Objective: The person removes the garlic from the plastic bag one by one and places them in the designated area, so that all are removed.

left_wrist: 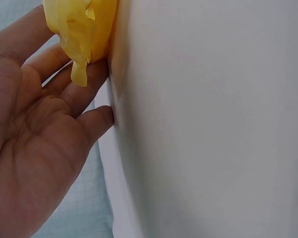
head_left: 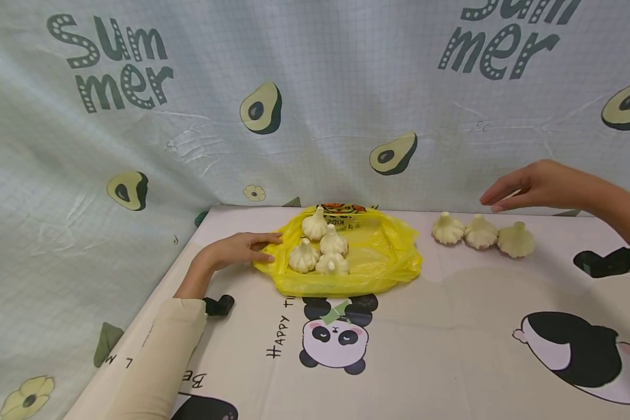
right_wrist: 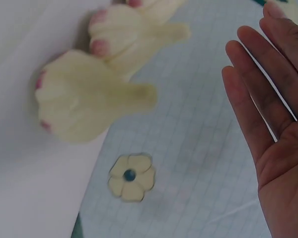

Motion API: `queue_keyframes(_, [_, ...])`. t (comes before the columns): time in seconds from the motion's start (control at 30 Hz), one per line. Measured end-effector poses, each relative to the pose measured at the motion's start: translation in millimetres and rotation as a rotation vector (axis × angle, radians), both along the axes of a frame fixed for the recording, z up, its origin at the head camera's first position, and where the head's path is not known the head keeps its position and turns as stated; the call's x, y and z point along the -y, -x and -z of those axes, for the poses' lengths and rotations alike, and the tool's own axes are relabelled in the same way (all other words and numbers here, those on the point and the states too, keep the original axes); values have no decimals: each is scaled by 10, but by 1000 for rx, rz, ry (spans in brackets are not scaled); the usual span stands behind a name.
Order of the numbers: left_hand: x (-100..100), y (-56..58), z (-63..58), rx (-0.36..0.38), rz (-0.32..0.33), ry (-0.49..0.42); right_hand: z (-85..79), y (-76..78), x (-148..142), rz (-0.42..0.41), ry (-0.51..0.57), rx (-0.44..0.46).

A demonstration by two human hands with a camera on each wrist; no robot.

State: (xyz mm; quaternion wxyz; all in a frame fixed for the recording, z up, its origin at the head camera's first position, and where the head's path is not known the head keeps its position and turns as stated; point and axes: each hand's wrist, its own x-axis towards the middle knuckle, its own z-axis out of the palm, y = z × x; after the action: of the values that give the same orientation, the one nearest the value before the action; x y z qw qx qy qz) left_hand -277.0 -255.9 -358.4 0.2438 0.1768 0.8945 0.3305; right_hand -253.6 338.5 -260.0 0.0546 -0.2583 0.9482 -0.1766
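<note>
A yellow plastic bag (head_left: 378, 251) lies flat on the table in the head view, with several garlic bulbs (head_left: 333, 240) resting on its left part. My left hand (head_left: 236, 249) holds the bag's left edge between thumb and fingers. In the left wrist view, crumpled yellow plastic (left_wrist: 84, 29) covers the fingertips, and the little finger is against the table. Three more garlic bulbs (head_left: 480, 232) stand in a row to the right of the bag. Above and behind them hovers my right hand (head_left: 543, 185), fingers extended and holding nothing. Two of these bulbs (right_wrist: 79, 96) appear large in the right wrist view, apart from the fingers.
A pale sheet (head_left: 315, 146) with printed avocados and lettering hangs behind the table's far edge. The light tabletop (head_left: 441, 350) carries printed pandas. Dark straps (head_left: 604, 262) show at both wrists.
</note>
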Motion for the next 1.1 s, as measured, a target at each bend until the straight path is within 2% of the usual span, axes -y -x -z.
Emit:
queue_keyframes(0.3, [3, 5, -4, 0, 6, 1, -21, -64, 341, -87, 79, -2])
queue_keyframes(0.53, [-3, 0, -10, 4, 1, -2, 39, -74, 587, -193, 125, 0])
queue_keyframes(0.73, [-1, 16, -7, -13, 9, 6, 104, -53, 777, -231, 153, 22])
queue_keyframes(0.9, [-8, 22, -8, -12, 6, 5, 170, 11, 953, -282, 187, 53])
queue_keyframes(1.1, [-19, 6, -6, -3, -1, 16, 262, 188, 1215, -366, 188, 77])
